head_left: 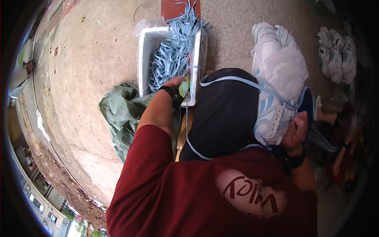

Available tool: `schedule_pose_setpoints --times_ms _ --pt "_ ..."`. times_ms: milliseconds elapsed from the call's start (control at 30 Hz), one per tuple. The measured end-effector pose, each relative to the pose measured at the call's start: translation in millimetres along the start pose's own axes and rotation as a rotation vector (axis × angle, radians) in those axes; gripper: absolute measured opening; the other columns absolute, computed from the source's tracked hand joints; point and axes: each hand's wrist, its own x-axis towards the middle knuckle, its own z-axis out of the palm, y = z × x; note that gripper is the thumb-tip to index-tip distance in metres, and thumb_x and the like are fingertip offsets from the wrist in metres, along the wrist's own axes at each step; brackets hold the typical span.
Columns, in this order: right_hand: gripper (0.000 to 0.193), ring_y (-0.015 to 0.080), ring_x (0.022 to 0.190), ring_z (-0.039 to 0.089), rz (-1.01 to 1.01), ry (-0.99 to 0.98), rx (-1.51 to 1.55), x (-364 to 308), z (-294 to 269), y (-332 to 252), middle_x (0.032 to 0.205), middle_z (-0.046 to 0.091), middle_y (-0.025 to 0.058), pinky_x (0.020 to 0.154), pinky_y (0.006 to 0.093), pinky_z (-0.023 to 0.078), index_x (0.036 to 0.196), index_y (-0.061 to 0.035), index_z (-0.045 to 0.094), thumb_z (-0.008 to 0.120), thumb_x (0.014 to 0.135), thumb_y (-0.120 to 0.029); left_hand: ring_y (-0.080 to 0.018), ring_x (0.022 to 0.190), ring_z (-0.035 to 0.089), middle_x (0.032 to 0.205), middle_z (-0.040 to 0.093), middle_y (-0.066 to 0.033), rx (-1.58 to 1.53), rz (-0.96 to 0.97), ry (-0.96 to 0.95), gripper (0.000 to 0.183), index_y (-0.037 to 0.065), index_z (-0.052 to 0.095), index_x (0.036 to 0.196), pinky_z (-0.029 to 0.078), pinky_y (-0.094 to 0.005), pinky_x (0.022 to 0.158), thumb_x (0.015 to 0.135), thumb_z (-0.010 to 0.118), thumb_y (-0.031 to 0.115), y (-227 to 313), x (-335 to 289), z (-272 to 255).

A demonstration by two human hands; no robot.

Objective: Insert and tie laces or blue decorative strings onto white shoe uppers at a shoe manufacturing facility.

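My left hand [173, 89] is closed at the near rim of a white foam box [144, 51] full of light blue laces [173, 51]. It pinches a small green piece [184, 89], and a light blue lace [237, 80] runs from it down and across my dark lap [225, 114]. My right hand [297, 130] grips a white and light blue sneaker [272, 120] at my right knee. The lace leads up into the sneaker's eyelets.
A crumpled green sack [120, 110] lies left of my lap on the concrete ground. More white sneakers [278, 51] are piled behind the held one, and another pale bundle of shoes [337, 51] lies at the far right. A red slab [173, 8] sits behind the box.
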Motion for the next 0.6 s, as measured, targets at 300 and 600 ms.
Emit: schedule_pose_setpoints --times_ms 300,600 --pt "0.004 0.0245 0.06 0.04 -0.045 0.014 -0.007 3.1 7.7 7.7 0.074 0.041 0.0133 0.053 0.033 0.034 0.085 0.0009 0.044 0.043 0.082 0.002 -0.0348 0.073 0.062 0.081 0.062 -0.0216 1.615 0.649 0.394 0.023 0.0 0.059 0.086 0.049 -0.0442 0.064 0.077 0.054 0.021 8.1 41.5 -26.7" --pt "0.009 0.0258 0.057 0.041 -0.109 0.091 -0.009 -0.1 8.3 11.9 0.07 0.04 0.013 0.049 0.0369 0.034 0.079 0.0015 0.046 0.047 0.072 0.007 -0.0392 0.071 0.06 0.074 0.062 -0.0205 1.538 0.826 0.707 0.019 0.005 0.054 0.091 0.048 -0.0466 0.061 0.074 0.056 0.013 -8.8 3.1 9.7"
